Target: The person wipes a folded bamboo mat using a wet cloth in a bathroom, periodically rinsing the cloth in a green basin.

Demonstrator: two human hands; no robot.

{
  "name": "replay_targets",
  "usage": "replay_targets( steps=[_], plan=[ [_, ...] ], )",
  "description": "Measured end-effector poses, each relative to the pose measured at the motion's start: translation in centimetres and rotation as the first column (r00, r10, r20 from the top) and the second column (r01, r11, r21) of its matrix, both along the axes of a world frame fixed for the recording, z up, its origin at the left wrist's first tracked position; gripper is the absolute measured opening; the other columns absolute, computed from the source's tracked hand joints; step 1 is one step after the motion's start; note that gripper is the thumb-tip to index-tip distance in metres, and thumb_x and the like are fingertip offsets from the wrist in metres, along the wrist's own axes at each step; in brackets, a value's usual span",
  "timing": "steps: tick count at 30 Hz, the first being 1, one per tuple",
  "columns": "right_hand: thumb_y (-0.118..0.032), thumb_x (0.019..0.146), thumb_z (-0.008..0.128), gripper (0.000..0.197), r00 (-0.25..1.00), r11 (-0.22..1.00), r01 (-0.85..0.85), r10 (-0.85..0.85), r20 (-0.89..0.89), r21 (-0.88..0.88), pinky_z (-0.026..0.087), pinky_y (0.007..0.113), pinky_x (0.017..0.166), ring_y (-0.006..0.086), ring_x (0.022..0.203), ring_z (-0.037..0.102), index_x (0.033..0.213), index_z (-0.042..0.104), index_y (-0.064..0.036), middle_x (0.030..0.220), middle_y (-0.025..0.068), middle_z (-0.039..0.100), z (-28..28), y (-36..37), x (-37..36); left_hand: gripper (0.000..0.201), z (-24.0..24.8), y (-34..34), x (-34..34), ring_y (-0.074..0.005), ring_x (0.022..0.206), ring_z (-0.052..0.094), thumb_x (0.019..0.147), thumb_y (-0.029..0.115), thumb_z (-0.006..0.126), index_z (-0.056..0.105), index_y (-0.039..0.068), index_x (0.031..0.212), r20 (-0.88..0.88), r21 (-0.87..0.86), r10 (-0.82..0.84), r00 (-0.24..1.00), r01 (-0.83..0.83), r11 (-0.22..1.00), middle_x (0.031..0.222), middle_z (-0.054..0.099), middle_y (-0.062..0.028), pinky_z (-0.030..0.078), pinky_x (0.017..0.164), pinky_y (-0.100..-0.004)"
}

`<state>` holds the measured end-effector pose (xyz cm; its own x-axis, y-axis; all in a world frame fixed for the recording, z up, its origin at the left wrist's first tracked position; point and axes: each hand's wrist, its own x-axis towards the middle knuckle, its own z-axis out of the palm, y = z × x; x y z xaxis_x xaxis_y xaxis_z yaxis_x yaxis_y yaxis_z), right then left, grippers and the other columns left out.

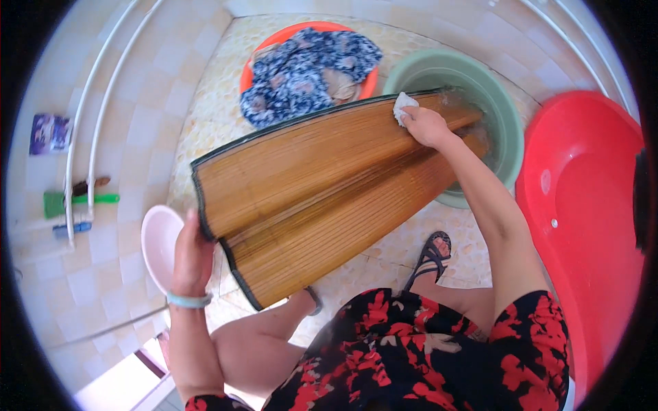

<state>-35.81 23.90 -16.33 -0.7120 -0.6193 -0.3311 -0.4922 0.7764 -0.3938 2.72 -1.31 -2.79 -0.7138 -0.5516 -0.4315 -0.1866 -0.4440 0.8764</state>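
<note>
A brown bamboo mat [301, 171] with dark edging slants across the middle, creased lengthwise. Its far right end dips into water in a green basin [504, 154]. My left hand [192, 257], a pale bracelet at its wrist, grips the mat's left edge; part of its fingers is hidden. Closed around a white cloth [403, 108], my right hand [426, 127] is at the mat's upper edge, close to the basin. The mat covers the near left part of the basin's rim.
An orange basin [308, 26] of clothes [308, 75] stands behind the mat. A large red tub [582, 205] curves along the right. A pale pink basin [156, 236] is beside my left hand. Brushes [75, 200] hang by white pipes [103, 89] on the left wall.
</note>
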Motion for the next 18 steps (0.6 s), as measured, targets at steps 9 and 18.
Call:
replay_targets(
  steps=[9, 18],
  plan=[
    [-0.026, 0.091, 0.039, 0.033, 0.849, 0.836, -0.503, 0.526, 0.057, -0.217, 0.046, 0.045, 0.084, 0.0338, 0.099, 0.057, 0.118, 0.054, -0.0126, 0.112, 0.0170, 0.058, 8.7, -11.9, 15.3, 0.023, 0.2, 0.3, -0.6, -0.0143, 0.085, 0.053, 0.083, 0.018, 0.058, 0.057, 0.000, 0.098, 0.197, -0.031, 0.061, 0.978, -0.056, 0.998, 0.092, 0.060, -0.0054, 0.039, 0.079, -0.0289],
    [-0.021, 0.087, 0.046, 0.028, 0.790, 0.501, -0.530, 0.586, -0.182, -0.684, 0.047, 0.045, 0.076, 0.0319, 0.088, 0.059, 0.110, 0.056, -0.0092, 0.095, 0.0149, 0.060, 11.2, -17.9, 22.6, 0.030, 0.5, 0.4, -0.4, -0.0157, 0.097, 0.055, 0.086, 0.008, 0.049, 0.050, -0.001, 0.115, 0.161, -0.150, -0.057, 0.985, 0.081, 0.985, 0.104, 0.059, -0.0075, 0.041, 0.087, -0.0298]
  ],
)
